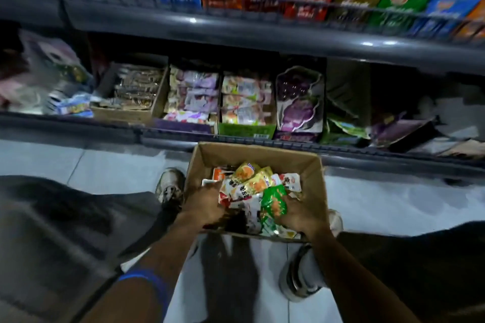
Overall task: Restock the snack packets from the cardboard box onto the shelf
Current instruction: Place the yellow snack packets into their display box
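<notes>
Pale tiled floor [393, 204] under cardboard box [257, 157], before dark shelf [262, 42].

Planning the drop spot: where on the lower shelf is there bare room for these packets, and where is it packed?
Free: the dark gap right of the purple grape tray, above the loose green packets. Crowded: the brown tray, the purple-fronted tray and the green-fronted tray look full. Both hands, left hand and right hand, grip packets in the cardboard box.

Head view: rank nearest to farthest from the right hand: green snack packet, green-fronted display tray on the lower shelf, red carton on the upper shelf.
1. Green snack packet: in the cardboard box, held by the right hand.
2. Green-fronted display tray: lower shelf, just beyond the box.
3. Red carton: upper shelf, at the top of the view.
</notes>
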Available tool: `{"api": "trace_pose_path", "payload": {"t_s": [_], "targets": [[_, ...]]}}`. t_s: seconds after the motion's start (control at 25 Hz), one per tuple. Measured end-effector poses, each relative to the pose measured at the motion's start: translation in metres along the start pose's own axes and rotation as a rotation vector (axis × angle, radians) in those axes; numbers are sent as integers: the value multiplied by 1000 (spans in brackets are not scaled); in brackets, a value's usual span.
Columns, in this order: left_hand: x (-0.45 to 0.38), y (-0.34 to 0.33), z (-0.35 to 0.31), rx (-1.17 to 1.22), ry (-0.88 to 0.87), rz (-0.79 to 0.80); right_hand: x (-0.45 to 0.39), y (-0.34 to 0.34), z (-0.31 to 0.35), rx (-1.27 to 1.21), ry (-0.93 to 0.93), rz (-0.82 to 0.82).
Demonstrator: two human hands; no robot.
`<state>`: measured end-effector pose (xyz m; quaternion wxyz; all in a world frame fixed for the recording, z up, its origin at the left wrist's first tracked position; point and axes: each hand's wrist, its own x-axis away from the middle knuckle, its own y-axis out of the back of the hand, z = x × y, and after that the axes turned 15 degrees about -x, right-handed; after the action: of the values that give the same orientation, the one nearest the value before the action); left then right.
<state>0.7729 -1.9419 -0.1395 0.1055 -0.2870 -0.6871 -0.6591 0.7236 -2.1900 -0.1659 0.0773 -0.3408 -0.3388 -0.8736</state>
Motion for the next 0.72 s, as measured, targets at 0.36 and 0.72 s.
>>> {"api": "trace_pose_path", "payload": {"t_s": [0.36,0.72], "targets": [[-76,-88,-5,-170,-161,175,-75,-24,-25,-125,-170,-144],[-97,-103,-19,-501,-305,248,-97,-52,-32,-123,-254,-271]]}}
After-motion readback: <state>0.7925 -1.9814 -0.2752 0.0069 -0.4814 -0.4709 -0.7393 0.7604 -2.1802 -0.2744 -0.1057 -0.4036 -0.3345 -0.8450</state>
